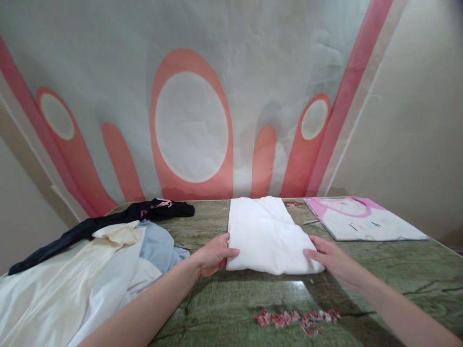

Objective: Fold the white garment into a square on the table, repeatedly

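1. From where I stood, a folded white garment (265,236) lay at the centre of the frame, a little below the middle, its far end reaching the back edge of the greenish, wood-patterned bench (383,270).
2. The person's left hand (214,254) had the garment's near left corner, the thumb on top and the other fingers (221,241) along the side and beneath, grasping the cloth.
3. The right hand (327,255) gripped the near right corner likewise, thumb above, with its remaining fingers partly hidden by the fabric. I couldn't tell whether the near edge rested flat or was slightly raised.
4. Over at the right of the frame, well apart from the left hand, a folded pink-and-white T-shirt (372,224) lay flat, its round pink neckline toward the back and some small lettering across the front.
5. Loose clothes filled the lower left: a cream garment (72,284) in soft creases, a light blue garment (157,243) beside it, and a black garment (87,229) with pink markings stretched along the back.
6. Pink blossoms (296,318) patterned the bench at the bottom, right of centre.
7. Behind it all, orange shapes with pale ovals decorated a grey backdrop (253,43) across the upper frame.
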Available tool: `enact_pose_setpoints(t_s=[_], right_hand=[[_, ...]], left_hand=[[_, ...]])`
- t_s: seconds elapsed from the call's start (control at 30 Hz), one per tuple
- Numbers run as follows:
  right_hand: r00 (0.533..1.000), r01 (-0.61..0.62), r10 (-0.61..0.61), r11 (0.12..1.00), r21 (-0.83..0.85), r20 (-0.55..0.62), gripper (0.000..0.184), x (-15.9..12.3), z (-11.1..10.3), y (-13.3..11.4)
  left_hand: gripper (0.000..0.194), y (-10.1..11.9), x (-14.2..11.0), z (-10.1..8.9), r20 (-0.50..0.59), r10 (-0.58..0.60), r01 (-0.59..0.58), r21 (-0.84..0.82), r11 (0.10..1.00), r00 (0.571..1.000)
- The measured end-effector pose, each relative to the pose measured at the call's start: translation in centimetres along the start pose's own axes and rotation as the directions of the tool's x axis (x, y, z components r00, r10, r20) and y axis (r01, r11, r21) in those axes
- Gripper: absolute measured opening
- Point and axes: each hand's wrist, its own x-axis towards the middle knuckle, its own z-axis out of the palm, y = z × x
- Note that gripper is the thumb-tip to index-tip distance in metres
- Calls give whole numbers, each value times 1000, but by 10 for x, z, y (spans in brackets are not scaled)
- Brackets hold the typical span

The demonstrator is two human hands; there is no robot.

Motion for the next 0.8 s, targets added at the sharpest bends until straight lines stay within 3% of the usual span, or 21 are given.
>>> enact_pose_setpoints(t_s=[0.13,0.37,0.57,0.8], right_hand=[[999,-40,43,995,-93,33,45,-12,-6,2],[999,23,-32,934,-357,-18,49,-16,-13,16],[997,11,-40,924,-383,-67,51,-23,-14,11],[999,40,-22,913,-406,48,63,-26,-25,10]], left_hand=[[60,-10,-9,-2,28,15,-15,15,1000,999],[60,-21,-13,-7,-33,22,-19,81,997,999],[55,-17,-19,-2,-34,52,-47,134,990,998],[54,-12,-25,-4,73,18,-30,158,987,997]])
